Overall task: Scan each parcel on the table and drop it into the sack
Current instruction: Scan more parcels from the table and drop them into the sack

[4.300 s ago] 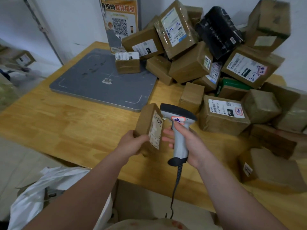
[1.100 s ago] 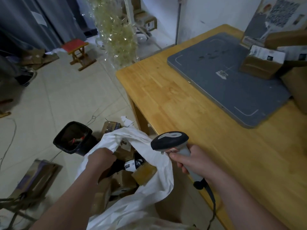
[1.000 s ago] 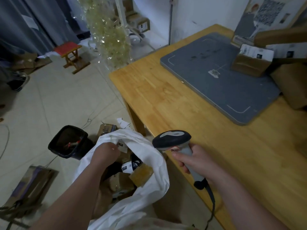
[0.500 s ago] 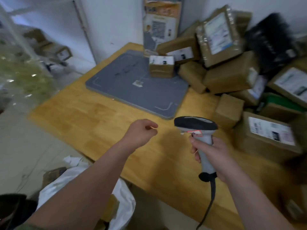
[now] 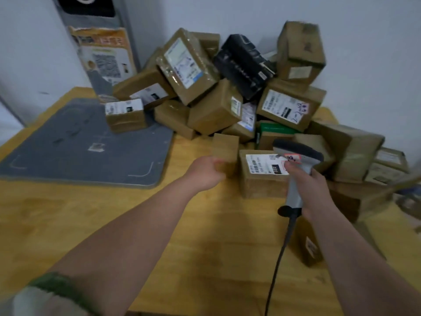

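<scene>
left hand (image 5: 205,173) curls round upright parcel (image 5: 226,148); right hand (image 5: 308,187) grips scanner (image 5: 297,149), nose pointing left.

The left grip (image 5: 206,172) blurs against a small box (image 5: 225,151), hold unclear; parcels (image 5: 387,169) at three o'clock smear, and the scanner (image 5: 296,156) trails its cable (image 5: 276,270) off the edge at six o'clock.
</scene>
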`<action>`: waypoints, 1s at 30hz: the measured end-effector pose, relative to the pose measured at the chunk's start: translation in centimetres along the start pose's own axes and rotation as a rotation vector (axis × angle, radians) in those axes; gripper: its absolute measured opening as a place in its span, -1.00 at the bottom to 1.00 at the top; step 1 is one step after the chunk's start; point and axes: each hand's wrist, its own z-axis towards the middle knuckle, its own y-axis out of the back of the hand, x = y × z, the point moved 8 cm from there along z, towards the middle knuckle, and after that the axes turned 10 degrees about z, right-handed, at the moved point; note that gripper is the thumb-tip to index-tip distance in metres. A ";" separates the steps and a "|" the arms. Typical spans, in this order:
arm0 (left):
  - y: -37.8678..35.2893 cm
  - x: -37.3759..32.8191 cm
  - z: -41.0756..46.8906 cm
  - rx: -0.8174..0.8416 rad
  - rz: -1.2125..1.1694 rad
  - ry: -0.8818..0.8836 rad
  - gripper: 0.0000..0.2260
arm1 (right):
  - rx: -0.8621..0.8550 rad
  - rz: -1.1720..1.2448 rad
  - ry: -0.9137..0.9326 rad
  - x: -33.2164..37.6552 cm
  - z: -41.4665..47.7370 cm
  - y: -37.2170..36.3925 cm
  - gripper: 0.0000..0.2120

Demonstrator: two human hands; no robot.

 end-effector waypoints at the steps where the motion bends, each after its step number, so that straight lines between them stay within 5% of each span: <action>1: -0.7 -0.6 0.8 0.017 0.030 -0.015 -0.55 | -0.023 0.016 -0.003 0.0 0.6 0.6 -0.75; 5: -3.5 -2.3 3.7 0.106 0.119 -0.021 -0.38 | -0.060 0.067 -0.037 -0.5 2.4 1.7 -0.74; 10: -6.6 -4.6 5.1 0.176 -0.103 -0.035 -0.56 | -0.046 0.085 -0.122 -2.2 4.0 2.1 -0.82; 17: -6.2 -0.6 3.9 -0.117 -0.247 0.153 -0.77 | 0.049 0.080 -0.161 -3.5 2.9 1.2 -0.62; 23: -3.8 7.5 -2.1 -0.347 -0.709 0.384 -0.76 | 0.154 0.050 -0.208 -5.9 -2.7 -1.0 -0.79; 30: -2.7 12.3 -9.2 -0.256 -0.986 0.331 -0.68 | 0.350 0.025 -0.359 -10.1 -10.2 -4.9 -0.74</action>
